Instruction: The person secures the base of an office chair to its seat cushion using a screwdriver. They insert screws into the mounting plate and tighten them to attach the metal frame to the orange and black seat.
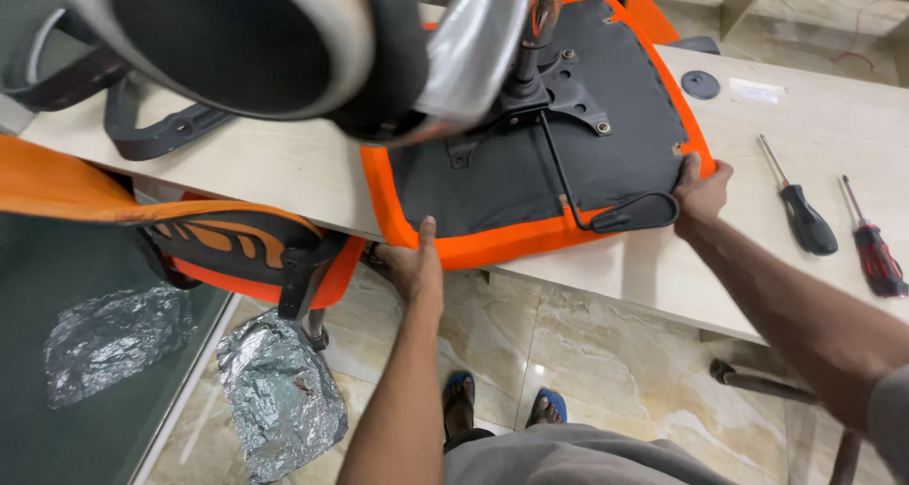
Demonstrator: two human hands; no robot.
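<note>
An orange office-chair seat (492, 248) lies upside down on a pale table (284, 177), its black underside (530, 163) up. My left hand (414, 267) grips the seat's near front edge, thumb on top. My right hand (701, 193) holds the seat's right corner, next to a black lever handle (636, 214). A black mechanism plate (559, 92) with a gas cylinder is bolted at the middle. The chrome chair base (473, 44) with a black caster (227, 40) looms close to the camera, blurred.
Two screwdrivers lie on the table at right, one black-handled (805, 218), one red-and-black (876, 258). Black armrests (142, 125) rest at the table's left. Another orange chair (237, 248) stands below left. Foil-wrapped bundles (279, 395) sit on the marble floor.
</note>
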